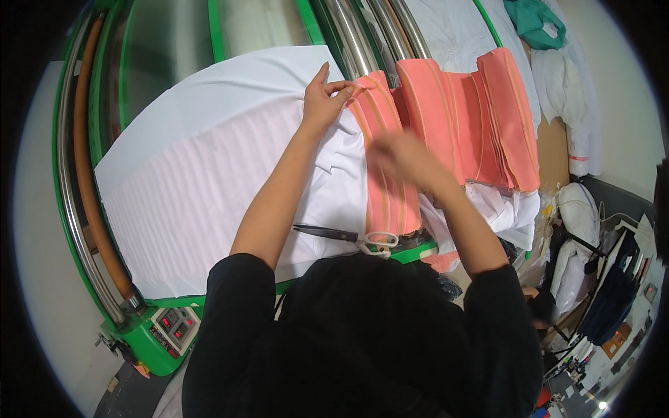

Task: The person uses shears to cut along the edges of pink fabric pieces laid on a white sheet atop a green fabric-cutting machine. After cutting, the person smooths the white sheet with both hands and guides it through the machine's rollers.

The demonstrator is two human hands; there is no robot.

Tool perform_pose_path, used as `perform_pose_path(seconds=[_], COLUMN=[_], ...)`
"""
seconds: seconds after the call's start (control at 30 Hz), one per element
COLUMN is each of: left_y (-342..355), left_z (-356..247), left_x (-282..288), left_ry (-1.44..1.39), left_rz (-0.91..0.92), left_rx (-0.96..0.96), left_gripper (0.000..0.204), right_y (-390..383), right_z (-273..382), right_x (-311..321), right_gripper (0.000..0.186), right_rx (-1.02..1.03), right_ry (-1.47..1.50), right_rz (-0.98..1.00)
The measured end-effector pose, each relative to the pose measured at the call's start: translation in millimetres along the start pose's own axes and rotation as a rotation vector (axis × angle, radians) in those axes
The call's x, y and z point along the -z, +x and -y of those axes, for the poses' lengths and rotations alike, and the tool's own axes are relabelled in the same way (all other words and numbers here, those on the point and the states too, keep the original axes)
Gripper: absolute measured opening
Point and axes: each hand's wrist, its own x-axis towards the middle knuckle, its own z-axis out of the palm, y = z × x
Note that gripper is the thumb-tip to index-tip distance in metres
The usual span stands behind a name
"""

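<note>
At the upper end of a pink strip with pale orange stripes [382,209], my left hand [325,101] pinches the fabric edge, its forefinger raised, beside a wide white cloth [195,188] with faint ridges. My right hand [403,157] is motion-blurred over the same pink strip, fingers too smeared to read. Dark-bladed scissors with white handles [327,232] lie on the white cloth below my hands, reaching onto the pink strip's lower end. More pink striped fabric [432,118] stands in folded stacks to the right, over bunched white cloth [509,216].
A green machine [143,341] with steel rollers [341,28] and a control panel [175,327] lies under the cloth. A brown roller [87,160] runs along its left. Green fabric [529,21] and white rolls [578,118] are at the back right, with a cluttered rack [617,285] lower right.
</note>
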Motion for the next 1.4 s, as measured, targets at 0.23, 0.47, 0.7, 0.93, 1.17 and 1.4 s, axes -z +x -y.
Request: perform_pose_path(seconds=[0.23, 0.47, 0.7, 0.93, 1.17, 1.4], left_y=[-1.4, -2.5, 7.8, 5.9, 13.6, 11.2], left_z=[-0.3, -10.1, 6.8, 0.5, 14.8, 11.3], left_x=[-3.1, -7.1, -2.1, -2.7, 5.1, 4.4], left_ry=[0.059, 0.103, 0.036, 0.018, 0.04, -0.009], left_rz=[0.004, -0.003, 0.01, 0.042, 0.054, 0.064], left_rx=[-0.018, -0.039, -0.06, -0.009, -0.04, -0.026], left_gripper=[0.096, 0.097, 0.097, 0.098, 0.098, 0.099], right_y=[-144.2, -166.2, -188.6, -210.9, -87.5, -56.7], right_z=[37.0, 42.8, 31.3, -5.0, -4.0, -7.6], right_x=[-117.6, -148.6, -105.0, -56.0, -38.4, -29.6], right_gripper=[0.02, 0.045, 0.07, 0.072, 0.063, 0.056], right_rx=[-0.029, 0.004, -0.065, -0.071, -0.134, -0.192], right_ry=[-0.107, -0.132, 0.452, 1.18, 1.413, 1.44], right_rz=[0.221, -0.036, 0.135, -0.029, -0.239, -0.211])
